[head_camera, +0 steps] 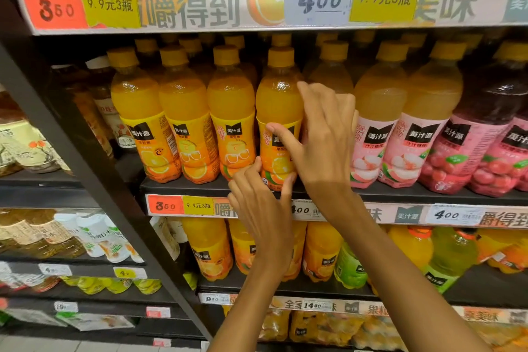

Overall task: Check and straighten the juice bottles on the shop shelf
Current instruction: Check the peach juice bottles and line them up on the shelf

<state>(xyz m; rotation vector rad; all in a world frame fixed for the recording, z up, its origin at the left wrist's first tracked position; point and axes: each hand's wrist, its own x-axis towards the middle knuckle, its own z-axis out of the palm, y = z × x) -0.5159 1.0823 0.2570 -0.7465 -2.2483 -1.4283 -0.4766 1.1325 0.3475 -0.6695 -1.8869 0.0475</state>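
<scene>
A row of orange juice bottles with yellow caps stands at the front of the middle shelf (200, 184). Both hands are on the fourth orange bottle (278, 106) from the left. My left hand (261, 203) grips its base from below, thumb and fingers curled round the bottom. My right hand (323, 137) wraps its right side, thumb across the label and fingers behind it. Three orange bottles (183, 111) stand to its left. Pink-labelled lychee bottles (380, 117) stand to its right, the nearest partly hidden by my right hand.
Dark red juice bottles (491, 123) stand at the far right. Price strips run along the shelf edges (183, 204). Lower shelves hold more orange and green bottles (351, 266). A black upright (85, 157) separates another rack of tea bottles on the left.
</scene>
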